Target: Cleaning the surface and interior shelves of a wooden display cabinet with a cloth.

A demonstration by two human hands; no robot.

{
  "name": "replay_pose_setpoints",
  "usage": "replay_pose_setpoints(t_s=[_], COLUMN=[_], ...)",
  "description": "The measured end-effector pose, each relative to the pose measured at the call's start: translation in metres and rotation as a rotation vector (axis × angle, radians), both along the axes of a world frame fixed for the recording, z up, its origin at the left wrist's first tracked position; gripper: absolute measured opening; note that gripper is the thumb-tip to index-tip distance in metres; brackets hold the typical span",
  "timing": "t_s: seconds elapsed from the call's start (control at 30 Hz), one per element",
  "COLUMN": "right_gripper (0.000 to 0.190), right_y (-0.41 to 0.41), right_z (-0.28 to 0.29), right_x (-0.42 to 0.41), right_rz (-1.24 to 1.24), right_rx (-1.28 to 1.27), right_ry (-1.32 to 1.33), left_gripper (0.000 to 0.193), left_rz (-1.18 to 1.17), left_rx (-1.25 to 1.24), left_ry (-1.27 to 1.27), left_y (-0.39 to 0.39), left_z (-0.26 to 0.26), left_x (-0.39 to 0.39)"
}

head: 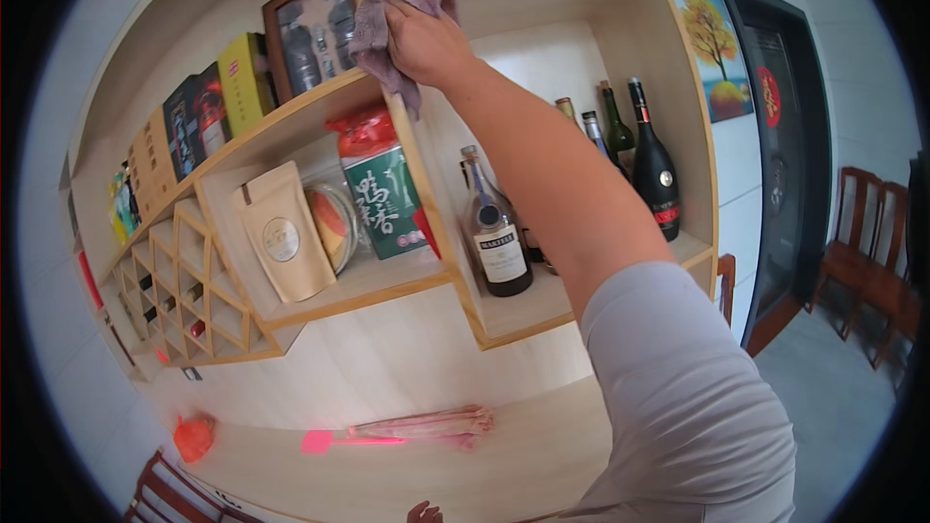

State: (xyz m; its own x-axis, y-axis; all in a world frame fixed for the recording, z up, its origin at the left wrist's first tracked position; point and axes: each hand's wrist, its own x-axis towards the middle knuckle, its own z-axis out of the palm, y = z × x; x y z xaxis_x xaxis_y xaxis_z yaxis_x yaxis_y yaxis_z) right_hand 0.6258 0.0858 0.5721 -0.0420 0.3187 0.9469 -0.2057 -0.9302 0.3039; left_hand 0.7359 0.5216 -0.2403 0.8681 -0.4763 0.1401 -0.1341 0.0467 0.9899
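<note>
My right hand (429, 43) grips a mauve cloth (374, 25) and presses it against the upright wooden divider (418, 167) of a wall cabinet, where shelves meet it. One end of the cloth hangs down over the divider's front edge. Left of the cloth stands a brown-framed display box (301, 36) with dark glass-like vessels inside. Below it, a green box (389, 200) with a red plastic bag on top sits in a compartment. A Martell bottle (501, 247) stands beneath my forearm. Only the fingers of my left hand (425, 513) show at the bottom edge.
More bottles (654, 167) stand in the right compartment, partly behind my arm. A kraft pouch (285, 232) and several boxes (243, 83) fill shelves leftward, above a lattice wine rack (192, 254). On the counter (436, 479) lie a pink fly swatter (317, 442) and a dried bundle (429, 423).
</note>
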Motion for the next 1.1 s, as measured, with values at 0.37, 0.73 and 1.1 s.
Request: replay_pose_setpoints(t_s=[0.37,0.73,1.1], right_gripper=[0.053,0.040,0.030], right_y=[-0.190,-0.246,-0.188], right_z=[0.022,-0.145,-0.418], right_x=[-0.235,-0.305,-0.342], right_rz=[-0.851,-0.250,-0.329], right_rx=[0.186,0.516,0.693], right_ry=[-0.112,-0.209,0.002], left_gripper=[0.034,0.014,0.010], left_rz=[-0.037,0.071,-0.132], left_rx=[0.813,0.625,0.580], left_ry=[-0.748,-1.112,-1.004], left_y=[-0.001,-0.101,-0.150], left_z=[0.027,0.119,0.146], left_x=[-0.033,-0.122,-0.173])
